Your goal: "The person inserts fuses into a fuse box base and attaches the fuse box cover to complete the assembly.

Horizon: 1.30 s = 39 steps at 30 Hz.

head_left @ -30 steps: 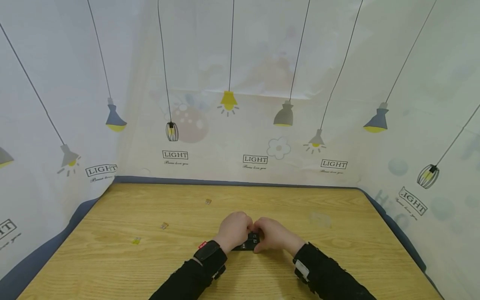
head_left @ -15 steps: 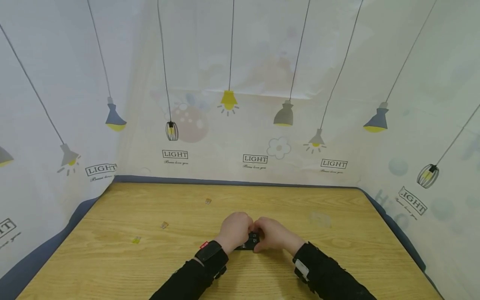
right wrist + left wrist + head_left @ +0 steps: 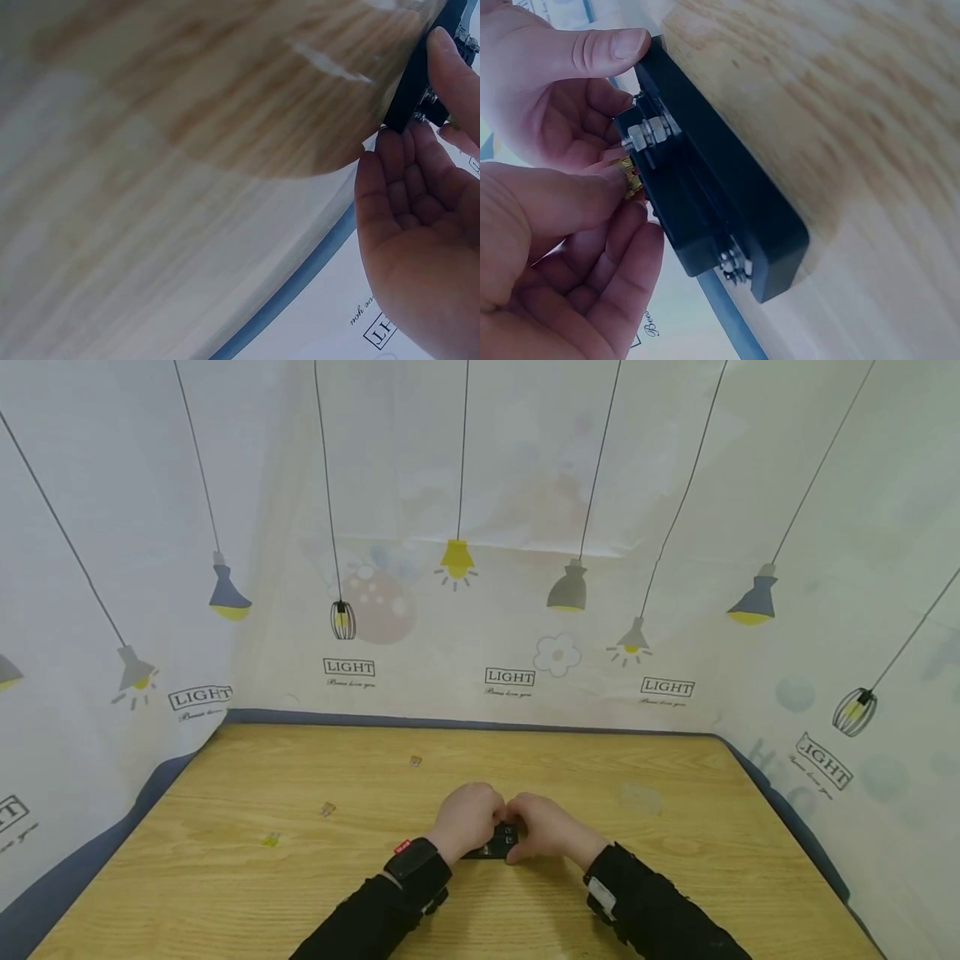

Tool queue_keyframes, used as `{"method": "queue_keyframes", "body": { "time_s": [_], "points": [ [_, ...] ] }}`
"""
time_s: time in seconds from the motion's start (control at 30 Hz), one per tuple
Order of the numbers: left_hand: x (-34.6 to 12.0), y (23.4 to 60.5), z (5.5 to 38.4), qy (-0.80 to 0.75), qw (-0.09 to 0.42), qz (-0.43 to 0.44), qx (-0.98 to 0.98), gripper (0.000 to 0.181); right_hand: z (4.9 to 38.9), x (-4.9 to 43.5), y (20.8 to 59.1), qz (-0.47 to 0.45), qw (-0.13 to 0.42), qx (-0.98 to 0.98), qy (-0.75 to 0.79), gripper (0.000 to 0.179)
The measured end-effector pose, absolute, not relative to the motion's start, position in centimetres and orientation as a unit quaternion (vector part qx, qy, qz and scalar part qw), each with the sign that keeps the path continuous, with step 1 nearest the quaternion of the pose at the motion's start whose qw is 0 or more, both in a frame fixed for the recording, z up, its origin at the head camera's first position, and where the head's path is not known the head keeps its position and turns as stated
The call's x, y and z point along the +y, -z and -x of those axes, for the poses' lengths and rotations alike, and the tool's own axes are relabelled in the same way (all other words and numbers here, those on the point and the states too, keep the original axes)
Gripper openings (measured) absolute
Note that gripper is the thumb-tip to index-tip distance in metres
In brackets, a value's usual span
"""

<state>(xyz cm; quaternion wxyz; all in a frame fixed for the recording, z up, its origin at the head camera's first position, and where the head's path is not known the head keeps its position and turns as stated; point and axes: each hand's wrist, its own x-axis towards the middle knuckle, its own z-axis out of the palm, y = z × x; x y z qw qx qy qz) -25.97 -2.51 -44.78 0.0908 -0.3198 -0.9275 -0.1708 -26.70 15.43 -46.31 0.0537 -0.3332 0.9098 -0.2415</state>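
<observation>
A black plastic block with a stepped base stands on the table between both hands. Metal bolts and nuts show on its step in the left wrist view. My right hand grips one end of the block, its thumb along the edge of the base. Against the block's outer face my left hand pinches a small gold-coloured piece between thumb and finger. Fingers cover most of that piece, so its kind and how far it touches the block cannot be told.
Small flat packets lie on the wooden table: a yellow one, an orange one and another farther back. A clear plastic film lies right of the hands. Printed white sheeting surrounds the table.
</observation>
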Motion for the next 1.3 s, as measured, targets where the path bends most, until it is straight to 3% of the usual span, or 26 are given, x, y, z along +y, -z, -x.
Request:
{"method": "queue_keyframes", "body": {
  "time_s": [0.3, 0.6, 1.3],
  "points": [
    [-3.8, 45.0, 26.8, 0.212, 0.058, 0.327, -0.919, 0.006, 26.9, 15.3, 46.3, 0.333, 0.051, 0.912, 0.233, 0.04],
    [-6.5, 44.7, 26.9, 0.238, 0.042, 0.276, -0.93, 0.015, 26.6, 15.1, 46.1, 0.325, 0.048, 0.919, 0.217, 0.043],
    [-14.4, 43.7, 26.6, 0.145, 0.094, 0.258, -0.951, 0.016, 26.3, 15.2, 46.4, 0.313, 0.065, 0.92, 0.226, 0.044]
  ]
}}
